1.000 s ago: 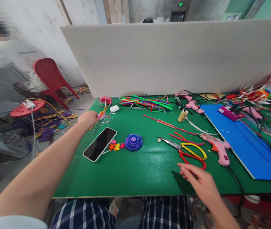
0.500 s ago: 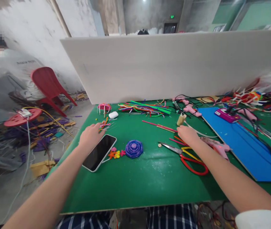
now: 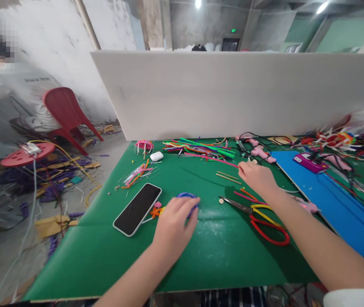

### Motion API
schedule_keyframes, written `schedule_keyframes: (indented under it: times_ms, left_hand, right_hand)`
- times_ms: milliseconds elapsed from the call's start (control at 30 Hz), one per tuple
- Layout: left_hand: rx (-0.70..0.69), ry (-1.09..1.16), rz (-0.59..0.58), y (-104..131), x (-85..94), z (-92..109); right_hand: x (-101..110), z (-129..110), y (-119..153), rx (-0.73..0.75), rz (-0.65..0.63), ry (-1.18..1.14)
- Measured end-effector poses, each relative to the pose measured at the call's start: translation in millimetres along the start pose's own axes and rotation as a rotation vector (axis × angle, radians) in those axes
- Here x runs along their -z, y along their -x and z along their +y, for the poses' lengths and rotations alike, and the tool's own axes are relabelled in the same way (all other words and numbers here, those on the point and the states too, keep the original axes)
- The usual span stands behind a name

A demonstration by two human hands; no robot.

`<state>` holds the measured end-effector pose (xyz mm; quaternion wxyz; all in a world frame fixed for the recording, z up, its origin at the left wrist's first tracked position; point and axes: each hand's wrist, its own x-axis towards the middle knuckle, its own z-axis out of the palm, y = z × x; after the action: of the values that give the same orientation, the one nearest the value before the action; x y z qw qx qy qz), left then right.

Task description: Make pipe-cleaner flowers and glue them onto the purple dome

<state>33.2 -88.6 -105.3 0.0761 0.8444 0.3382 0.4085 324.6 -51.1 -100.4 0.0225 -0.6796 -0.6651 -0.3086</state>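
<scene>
My right hand (image 3: pixel 256 177) is closed in a pinch on the end of a pink pipe cleaner (image 3: pixel 215 159), which stretches out leftward above the green table. My left hand (image 3: pixel 175 221) hovers over a coiled blue-purple disc (image 3: pixel 187 195), hiding most of it. Its fingers reach forward with the thumb apart, and I see nothing held in them. Small orange and pink flower shapes (image 3: pixel 156 210) show just left of that hand. Scissors (image 3: pixel 248 209) with red and yellow handles lie between my hands and nearer my right forearm. Two thin tan sticks (image 3: pixel 228 177) lie left of my right hand.
A phone (image 3: pixel 138 209), a white case (image 3: pixel 156 156) and a heap of pipe cleaners (image 3: pixel 201 148) occupy the left and back. Pink glue guns (image 3: pixel 263 154), cables, a blue board (image 3: pixel 335 204) and a purple power strip (image 3: pixel 310 163) stand right. A white panel (image 3: pixel 233 94) borders the back.
My left hand has left the small bundle of coloured stems beyond the phone and moved right, over the coiled disc. My right hand has lifted the pink pipe cleaner off the sticks.
</scene>
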Motion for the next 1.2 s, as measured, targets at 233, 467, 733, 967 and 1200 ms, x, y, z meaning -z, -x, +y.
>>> schedule_keyframes:
  times_ms: [233, 467, 733, 967, 1200]
  left_hand:
    - [-0.117, -0.206, -0.084, -71, 12.8, -44]
    - [-0.065, 0.018, -0.325, -65, -0.6, -41]
    - [0.345, 0.000, -0.105, -55, 16.8, -70]
    - [0.550, -0.632, -0.184, -41, 49.2, -155]
    - [0.533, -0.768, -0.440, -26, 46.4, -189]
  right_hand:
    - [42, -31, 22, 0.262, 0.240, -0.086]
    - [68, -39, 31, 0.361, 0.267, -0.169]
    - [59, -10, 20, 0.144, 0.072, -0.082]
    - [11, 3, -63, -0.104, -0.020, -0.096]
    - [-62, -39, -130, -0.051, -0.186, -0.186]
